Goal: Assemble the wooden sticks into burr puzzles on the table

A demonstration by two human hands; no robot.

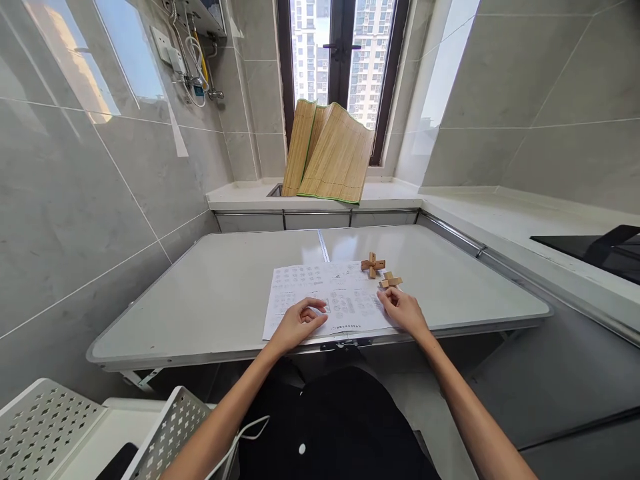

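A printed sheet of paper point(345, 310) with rows of small diagrams lies at the table's front edge. My left hand point(301, 322) rests over its lower left part, fingers loosely curved and thumb apart, holding nothing visible. On the sheet's right edge lies my right hand point(404, 312), its fingers bent but loose, with nothing visible in them. Just beyond those fingertips sits a light wooden interlocking puzzle point(391, 281), its bars crossed. A darker wooden cross-shaped puzzle point(373, 265) stands a little farther back, at the sheet's upper right corner.
The white folding table point(200, 293) has a center seam and meets a tiled wall on the left. Behind it, a bamboo mat point(335, 153) leans on the window ledge. A black cooktop point(595, 253) is on the right counter. A perforated white rack point(50, 427) stands at lower left.
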